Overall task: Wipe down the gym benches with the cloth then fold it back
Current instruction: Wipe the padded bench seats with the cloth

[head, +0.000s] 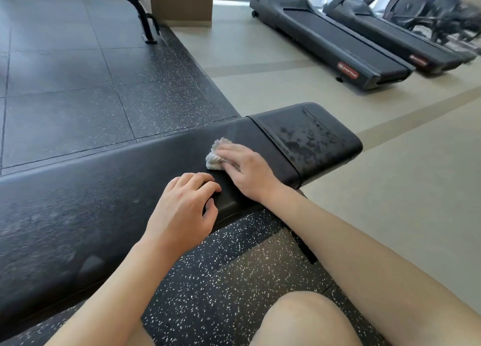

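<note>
Floor (65,67): dark speckled rubber tiles lie under and beyond the bench; pale flooring runs off to the right, where the treadmills (338,41) stand well apart from the work.
Bench (109,189): a long black padded tabletop crosses the view from lower left to right, with a separate shorter pad (309,137) at its right end. That end pad shows a mottled, damp-looking sheen, so it has likely been wiped already; the long pad's left stretch looks dull and grainy.
Second bench (145,15): only a leg and part of a frame show at the top left; it is probably one of the benches not yet reached.
Right hand (247,174): its fingers lie spread and fairly flat over the cloth, pressing it to the long pad just beside the seam. A flat palm suits rubbing over a broad surface.
Left hand (182,207): it grips nothing; its fingers are loosely bent on top of the pad and the thumb hooks over the near edge, apparently to brace the body while the other arm works.
Cloth (214,154): a small pale grey bunched rag on the bench, touching the pad, about half of it covered by the right hand.
Hard to tell: the cloth's full outline, the bench's left end, which is cut off, and the far machines, which are blurred.
</note>
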### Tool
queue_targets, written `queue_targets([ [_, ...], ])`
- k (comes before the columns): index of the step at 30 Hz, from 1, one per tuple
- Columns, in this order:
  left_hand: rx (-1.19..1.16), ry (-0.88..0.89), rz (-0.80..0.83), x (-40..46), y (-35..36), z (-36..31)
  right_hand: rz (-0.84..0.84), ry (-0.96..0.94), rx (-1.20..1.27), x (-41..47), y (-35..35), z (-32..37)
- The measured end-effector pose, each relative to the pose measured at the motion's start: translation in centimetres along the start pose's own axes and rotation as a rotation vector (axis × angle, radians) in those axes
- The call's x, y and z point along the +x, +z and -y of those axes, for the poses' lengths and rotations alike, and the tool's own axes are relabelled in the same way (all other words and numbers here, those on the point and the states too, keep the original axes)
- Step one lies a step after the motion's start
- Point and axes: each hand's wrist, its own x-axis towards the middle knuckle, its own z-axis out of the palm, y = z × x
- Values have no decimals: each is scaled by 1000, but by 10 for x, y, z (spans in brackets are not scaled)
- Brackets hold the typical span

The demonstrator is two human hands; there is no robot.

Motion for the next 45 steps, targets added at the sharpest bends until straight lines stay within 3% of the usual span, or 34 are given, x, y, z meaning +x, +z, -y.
queue_targets([
  [7,-35,-3,-1,-1,-1,1,130,-65,50,-55,-48,-26],
  [12,-37,-15,-14,0,1,0,9,58,-65,10,-52,-64],
  [17,-31,-8,-17,0,2,1,-73,172,-93,81,-14,-50],
  [24,-34,2,-38,0,1,2,11,-40,17,40,11,11],
  [28,-44,-5,-44,0,1,3,125,-103,64,-13,-18,-5],
  [31,-49,-13,-50,0,1,2,111,-25,-18,-10,-49,-39],
  [35,-47,-14,-58,-1,2,2,-42,163,-105,33,-39,-56],
  [40,-71,-28,-25,-2,0,4,-39,161,-66,86,10,-1],
  [45,-174,-18,63,-28,-24,8,98,-73,65,45,49,63],
])
